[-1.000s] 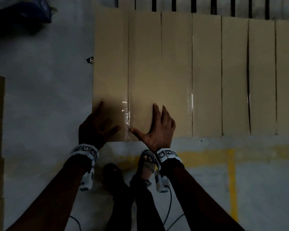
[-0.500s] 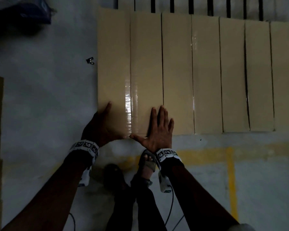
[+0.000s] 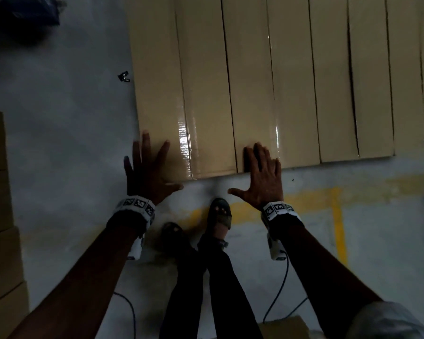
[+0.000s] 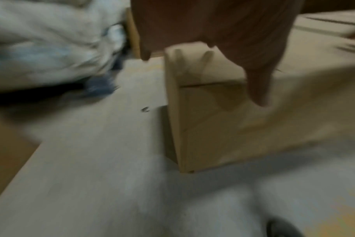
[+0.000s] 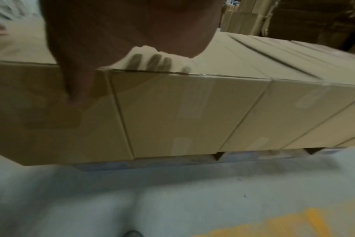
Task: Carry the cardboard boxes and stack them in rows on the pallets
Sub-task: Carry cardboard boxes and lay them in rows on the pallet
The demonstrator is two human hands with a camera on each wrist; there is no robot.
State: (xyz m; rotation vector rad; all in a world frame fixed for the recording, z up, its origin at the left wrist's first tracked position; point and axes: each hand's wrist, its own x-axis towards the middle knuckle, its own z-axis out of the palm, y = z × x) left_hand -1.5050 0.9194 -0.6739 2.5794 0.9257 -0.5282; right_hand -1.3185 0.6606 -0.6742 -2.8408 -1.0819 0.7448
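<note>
A row of long tan cardboard boxes (image 3: 291, 79) lies side by side, packed close together, with their near ends in a line just in front of the fingers. In the right wrist view the boxes sit on a low pallet (image 5: 172, 160) whose edge shows under them, above the pale grey floor (image 3: 59, 118).

The left hand (image 3: 148, 172) is spread wide with its fingers straight. Its fingertips (image 3: 146, 138) reach over the near left corner of the end box (image 3: 157, 81), the last box on the left of the row. The hand holds nothing. In the left wrist view the fingers hang over the top of that corner, and I cannot tell if they touch it.

The right hand (image 3: 262, 177) is also flat and spread, with its thumb out to the side. Its fingers lie over the near top edge of the third box from the left. It holds nothing.

Shiny clear tape (image 3: 184, 143) runs along the box between the two hands. A small dark scrap (image 3: 124, 76) lies on the floor to the left of the left fingers. A yellow painted line (image 3: 338, 228) marks the floor behind the right hand, near the person's feet.
</note>
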